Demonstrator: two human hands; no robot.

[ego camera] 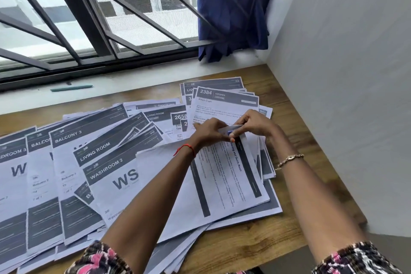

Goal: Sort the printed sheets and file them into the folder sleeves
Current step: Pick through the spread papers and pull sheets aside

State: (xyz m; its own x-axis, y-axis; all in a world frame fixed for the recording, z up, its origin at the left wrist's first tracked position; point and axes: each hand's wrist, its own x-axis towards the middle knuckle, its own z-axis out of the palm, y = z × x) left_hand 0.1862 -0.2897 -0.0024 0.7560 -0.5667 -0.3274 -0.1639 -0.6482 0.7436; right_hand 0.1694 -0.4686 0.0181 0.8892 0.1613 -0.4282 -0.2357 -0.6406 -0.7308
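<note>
Both hands meet above the right-hand pile of paper, forearms reaching forward and converging from the lower edge of the view. The left hand is seen from its back, fingers curled down and inward; the right hand faces it, thumb and fingers drawn together. Between them the two hands pinch a small white and blue piece, too small to identify. A red thread band circles the left wrist, a gold bracelet the right; patterned sleeves show at the bottom. Directly beneath the hands lies the "Sorting and Quick Wash" sheet, turned sideways on top of a stack. Just beyond the hands is the "Wash Cups" sheet, headed 2384 KITCHEN, on a fanned pile. To the left the printed sheets spread in overlapping rows across the wooden bench, among them the "WASHROOM 2" sheet and the "BALCONY 3" sheet. A teal pen lies on the window sill behind the bench, below a barred window; a blue cloth hangs at the corner by the white wall.
</note>
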